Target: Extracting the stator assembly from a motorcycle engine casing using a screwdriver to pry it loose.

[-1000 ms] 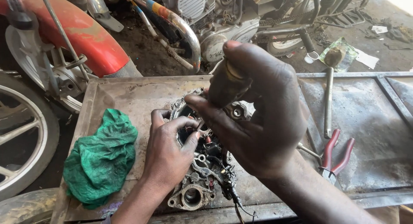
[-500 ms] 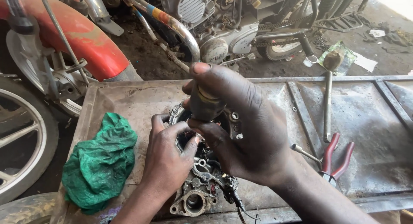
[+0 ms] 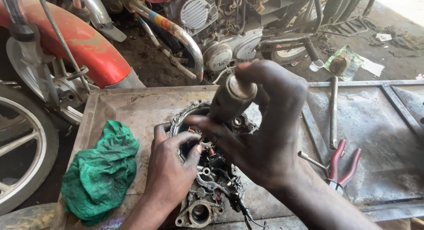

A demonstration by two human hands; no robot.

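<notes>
— What's nearest?

— The engine cover (image 3: 207, 186) on the bench (image 3: 132, 110). The left hand (image 3: 170, 172) rests curled on its rim, fingers in the opening, pinching nothing that I can see.

— And the right hand (image 3: 260, 137)?

— Just above it, wrapped around a tool handle (image 3: 229, 99). Green rag (image 3: 99, 172) left of the hands, red pliers (image 3: 342, 163) right, motorcycle (image 3: 212, 31) beyond.

A crumpled green and clear plastic wrapper (image 3: 346, 62) lies on the dirt floor just beyond the far edge of the metal tray (image 3: 375, 124), with a brownish lump resting on it. A flat white scrap of paper (image 3: 372, 66) lies just right of the wrapper, and another small white scrap (image 3: 383, 37) sits farther beyond the tray.
</notes>
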